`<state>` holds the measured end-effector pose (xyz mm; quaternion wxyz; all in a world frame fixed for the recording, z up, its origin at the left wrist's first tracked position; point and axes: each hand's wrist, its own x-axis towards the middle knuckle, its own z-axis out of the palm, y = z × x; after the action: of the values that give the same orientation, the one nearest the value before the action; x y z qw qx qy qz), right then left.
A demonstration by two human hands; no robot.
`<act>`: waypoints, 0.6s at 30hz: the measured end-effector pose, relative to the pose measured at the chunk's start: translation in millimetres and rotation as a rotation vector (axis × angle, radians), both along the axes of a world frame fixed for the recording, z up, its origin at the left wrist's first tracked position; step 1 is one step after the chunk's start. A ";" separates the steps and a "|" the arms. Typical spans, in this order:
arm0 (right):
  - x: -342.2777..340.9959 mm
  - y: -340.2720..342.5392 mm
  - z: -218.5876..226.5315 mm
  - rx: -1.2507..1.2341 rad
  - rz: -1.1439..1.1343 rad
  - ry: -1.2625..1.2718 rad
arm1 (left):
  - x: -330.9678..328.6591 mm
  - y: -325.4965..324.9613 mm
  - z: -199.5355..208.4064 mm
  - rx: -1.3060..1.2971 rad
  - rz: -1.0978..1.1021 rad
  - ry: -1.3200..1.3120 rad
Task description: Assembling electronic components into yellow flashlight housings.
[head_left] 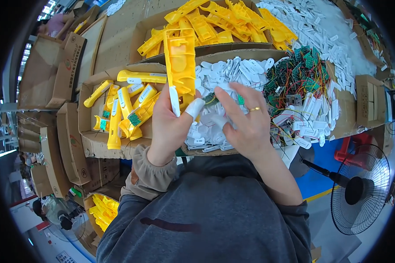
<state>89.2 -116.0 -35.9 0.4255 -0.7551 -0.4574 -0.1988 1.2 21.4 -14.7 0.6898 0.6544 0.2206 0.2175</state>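
My left hand grips a long yellow plastic housing shell upright, its ribbed hollow inside facing me. A slim white plastic piece lies along the shell's lower left edge by my fingers. White covering wraps the left thumb. To the right, my right hand has its fingers bent around a small green circuit board with thin wires, beside the shell's lower end. The fingers partly hide this board and the exact grip. Below both hands lies a cardboard box of white plastic pieces.
Left is a cardboard tray of yellow housings. A box of yellow shells stands behind. Wired circuit boards are heaped at right, near more white parts. A black fan stands at lower right.
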 end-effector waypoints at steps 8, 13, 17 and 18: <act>12.8 -4.2 8.4 0.040 0.245 0.073 | -7.7 8.7 8.9 -0.089 -0.137 0.009; 4.9 -25.7 44.3 0.305 0.631 0.475 | -10.9 21.2 4.0 -0.409 -0.321 -0.293; -1.0 -10.3 34.1 0.067 0.366 0.328 | -0.9 12.8 -7.1 -0.637 -0.289 -0.143; -2.6 -6.1 31.9 0.065 0.364 0.329 | 0.6 5.2 -6.7 -0.640 -0.289 -0.143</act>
<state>86.5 -122.1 -3.9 0.5471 -0.6683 -0.5040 -0.0079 1.8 26.6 -21.4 0.8971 0.4129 0.1338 0.0826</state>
